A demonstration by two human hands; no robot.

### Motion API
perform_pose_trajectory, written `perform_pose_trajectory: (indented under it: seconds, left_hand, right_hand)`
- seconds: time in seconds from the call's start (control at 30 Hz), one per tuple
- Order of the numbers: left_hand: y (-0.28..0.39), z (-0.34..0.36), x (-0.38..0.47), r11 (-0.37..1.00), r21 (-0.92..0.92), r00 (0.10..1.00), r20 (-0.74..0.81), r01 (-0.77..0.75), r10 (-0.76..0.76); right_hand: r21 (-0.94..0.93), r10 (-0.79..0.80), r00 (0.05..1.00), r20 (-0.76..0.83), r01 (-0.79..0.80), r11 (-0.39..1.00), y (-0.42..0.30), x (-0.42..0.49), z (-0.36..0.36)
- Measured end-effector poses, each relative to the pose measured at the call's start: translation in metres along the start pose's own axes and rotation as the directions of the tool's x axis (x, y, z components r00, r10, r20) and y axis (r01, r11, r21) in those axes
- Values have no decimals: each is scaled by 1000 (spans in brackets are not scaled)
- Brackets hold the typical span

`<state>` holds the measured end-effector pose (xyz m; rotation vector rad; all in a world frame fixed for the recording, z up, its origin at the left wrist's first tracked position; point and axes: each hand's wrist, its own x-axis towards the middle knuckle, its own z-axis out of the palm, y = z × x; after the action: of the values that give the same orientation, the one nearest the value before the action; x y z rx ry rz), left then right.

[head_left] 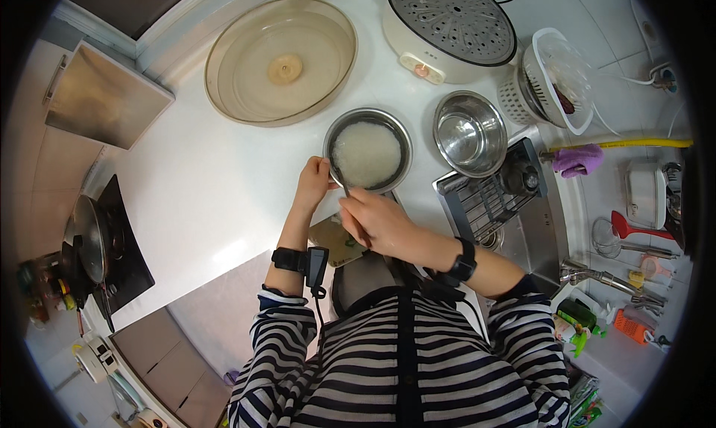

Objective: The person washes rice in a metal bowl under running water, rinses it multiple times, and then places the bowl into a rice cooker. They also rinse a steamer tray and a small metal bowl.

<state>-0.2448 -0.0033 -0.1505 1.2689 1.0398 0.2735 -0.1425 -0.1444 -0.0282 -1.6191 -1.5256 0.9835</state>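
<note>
A round stainless steel bowl (pixel 406 155) stands on the white counter in front of me. It holds a white, grainy mass that looks like rice (pixel 370 152). My left hand (pixel 314 183) grips the bowl's near left rim, thumb on top. Close beside it, my right hand (pixel 376 218) is closed around a slim dark utensil (pixel 345 190). The utensil's upper part reaches over the near rim; whether its tip is in the white mass, I cannot tell. A second steel bowl (pixel 471 132), shiny inside, sits to the right.
Behind stand a large translucent domed lid (pixel 246 84), lying upturned, and an electric steamer (pixel 447 28) with a perforated plate. At right are white plastic baskets (pixel 559 81) and a sink (pixel 537 226) with a drying rack. A lidded pan (pixel 92 243) rests on the cooktop at left.
</note>
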Motion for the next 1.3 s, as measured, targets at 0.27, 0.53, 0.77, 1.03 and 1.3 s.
perform_pose_trajectory:
  seconds: [0.27, 0.53, 0.77, 1.03, 1.3]
  left_hand:
    - [-5, 5, -6, 999, -33, 999, -43, -5, 4]
    - [-8, 4, -4, 998, -13, 997, -40, -65, 65]
    - [-8, 1, -2, 997, 53, 998, 2, -64, 64]
    - [-4, 2, -4, 995, 73, 998, -4, -66, 66]
    - [-3, 2, -5, 995, 79, 999, -1, -53, 53]
  right_hand:
    - [-97, -58, 998, 35, 61, 993, 33, -52, -77]
    - [-143, -48, 994, -99, 34, 989, 60, -16, -107]
    - [-14, -96, 990, -98, 95, 995, 59, 15, -81]
    - [57, -9, 983, 182, -2, 998, 39, -18, -106]
    - [-66, -23, 999, -41, 20, 998, 10, -38, -127]
